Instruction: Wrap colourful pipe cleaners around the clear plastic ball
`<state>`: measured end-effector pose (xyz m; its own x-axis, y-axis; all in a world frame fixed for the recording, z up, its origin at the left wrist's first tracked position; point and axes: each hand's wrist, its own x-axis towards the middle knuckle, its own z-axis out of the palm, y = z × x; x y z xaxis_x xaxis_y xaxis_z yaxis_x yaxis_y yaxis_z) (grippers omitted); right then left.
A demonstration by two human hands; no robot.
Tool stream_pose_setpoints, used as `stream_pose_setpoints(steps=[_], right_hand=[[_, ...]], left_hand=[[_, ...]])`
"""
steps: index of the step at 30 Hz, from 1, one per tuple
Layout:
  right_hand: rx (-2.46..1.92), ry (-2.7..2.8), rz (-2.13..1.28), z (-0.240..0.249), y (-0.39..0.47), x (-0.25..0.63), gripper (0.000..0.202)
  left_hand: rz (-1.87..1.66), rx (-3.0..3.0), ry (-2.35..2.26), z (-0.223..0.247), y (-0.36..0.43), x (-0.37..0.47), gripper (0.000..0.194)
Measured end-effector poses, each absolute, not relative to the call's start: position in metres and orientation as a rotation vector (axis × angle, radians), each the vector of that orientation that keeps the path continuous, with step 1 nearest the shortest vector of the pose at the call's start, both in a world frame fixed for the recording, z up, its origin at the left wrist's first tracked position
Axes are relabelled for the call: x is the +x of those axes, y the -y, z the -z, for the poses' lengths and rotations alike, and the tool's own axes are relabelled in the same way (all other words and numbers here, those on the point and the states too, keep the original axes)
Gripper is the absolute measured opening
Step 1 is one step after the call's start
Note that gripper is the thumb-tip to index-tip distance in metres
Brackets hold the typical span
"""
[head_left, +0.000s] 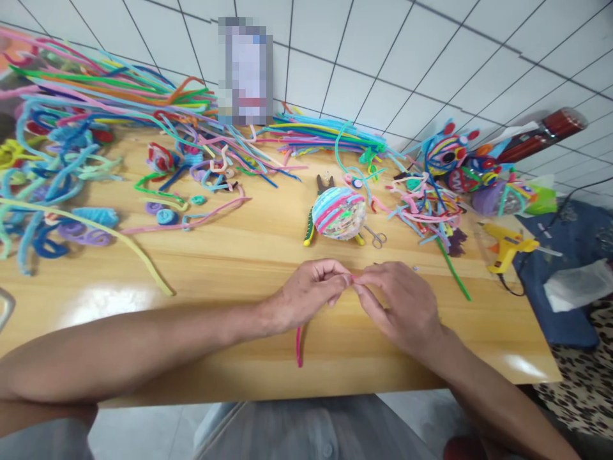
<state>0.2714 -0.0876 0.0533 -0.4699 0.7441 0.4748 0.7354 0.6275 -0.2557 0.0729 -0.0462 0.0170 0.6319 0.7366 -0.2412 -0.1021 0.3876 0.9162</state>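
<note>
Over the front of the table, my left hand (316, 287) and my right hand (400, 303) meet fingertip to fingertip. Both pinch a magenta pipe cleaner (299, 348); its tail hangs out below my left wrist, and a small bit shows between the fingertips. The middle of the strip is hidden by my left hand. Just beyond my hands sits a ball wrapped in striped pipe cleaners (340, 214), its lower part a pale, see-through mesh. Green-and-yellow handled pliers (309, 230) lie partly beneath the ball, and small scissors (377, 239) lie at its right.
Heaps of coloured pipe cleaners (62, 153) cover the left side, with more bundles (325, 135) along the tiled wall. A blurred upright panel (249, 73) stands at the back. On the right are a cut-piece pile (424, 198), decorated figures (447, 156) and a yellow glue gun (510, 246).
</note>
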Motion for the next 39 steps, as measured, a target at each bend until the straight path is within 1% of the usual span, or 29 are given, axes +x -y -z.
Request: stream_pose_setpoints(steps=[2, 3, 5, 7, 8, 9, 10, 13, 14, 15, 19, 20, 24, 29, 31, 33, 36, 37, 39], right_hand=[[-1.127, 2.286, -0.054, -0.049, 0.087, 0.272, 0.014], [-1.155, 2.241, -0.129, -0.047, 0.086, 0.273, 0.012], [-1.28, 2.066, -0.421, -0.043, 0.081, 0.276, 0.006], [-1.364, 1.841, -0.81, -0.039, 0.076, 0.278, 0.016], [-1.366, 1.751, -0.959, -0.037, 0.075, 0.279, 0.021], [-1.356, 1.7, -1.029, -0.036, 0.074, 0.279, 0.023], [-1.348, 1.701, -1.011, -0.035, 0.075, 0.279, 0.023], [-1.262, 1.937, -0.634, -0.032, 0.08, 0.277, 0.014], [-1.215, 2.001, -0.535, -0.032, 0.081, 0.276, 0.012], [-1.188, 2.016, -0.508, -0.031, 0.082, 0.275, 0.012], [-1.251, 1.716, -0.834, -0.029, 0.082, 0.275, 0.023], [-1.252, 1.694, -0.852, -0.028, 0.081, 0.275, 0.025], [-1.199, 1.87, -0.599, -0.027, 0.083, 0.276, 0.023], [-1.275, 1.7, -0.733, -0.029, 0.088, 0.269, 0.021], [-1.219, 1.786, -0.632, -0.034, 0.086, 0.269, 0.017], [-1.204, 1.837, -0.546, -0.04, 0.082, 0.272, 0.014], [-1.324, 1.772, -0.644, -0.045, 0.073, 0.282, 0.019], [-1.358, 1.741, -0.702, -0.044, 0.071, 0.286, 0.022], [-1.365, 1.698, -0.796, -0.04, 0.071, 0.295, 0.026]], left_hand=[[-0.599, 1.041, -0.714, -0.017, 0.047, 0.073, 0.025], [-0.597, 1.045, -0.711, -0.018, 0.047, 0.072, 0.025], [-0.588, 1.066, -0.693, -0.021, 0.049, 0.071, 0.027], [-0.581, 1.096, -0.661, -0.023, 0.05, 0.07, 0.03], [-0.577, 1.109, -0.648, -0.023, 0.051, 0.07, 0.031], [-0.573, 1.115, -0.642, -0.023, 0.051, 0.07, 0.031], [-0.57, 1.115, -0.642, -0.022, 0.051, 0.07, 0.031], [-0.541, 1.104, -0.64, -0.019, 0.051, 0.07, 0.029], [-0.524, 1.109, -0.629, -0.019, 0.051, 0.07, 0.029], [-0.509, 1.119, -0.616, -0.019, 0.051, 0.07, 0.029], [-0.515, 1.115, -0.602, -0.023, 0.051, 0.069, 0.036], [-0.524, 1.094, -0.609, -0.024, 0.051, 0.069, 0.037], [-0.515, 1.039, -0.617, -0.026, 0.051, 0.069, 0.04], [-0.653, 1.116, -0.664, -0.032, 0.049, 0.065, 0.04], [-0.663, 1.125, -0.671, -0.032, 0.05, 0.065, 0.039], [-0.589, 1.137, -0.661, -0.03, 0.054, 0.066, 0.036], [-0.461, 1.211, -0.64, -0.032, 0.06, 0.067, 0.033], [-0.469, 1.24, -0.652, -0.034, 0.061, 0.067, 0.032], [-0.606, 1.303, -0.695, -0.044, 0.057, 0.063, 0.028]])
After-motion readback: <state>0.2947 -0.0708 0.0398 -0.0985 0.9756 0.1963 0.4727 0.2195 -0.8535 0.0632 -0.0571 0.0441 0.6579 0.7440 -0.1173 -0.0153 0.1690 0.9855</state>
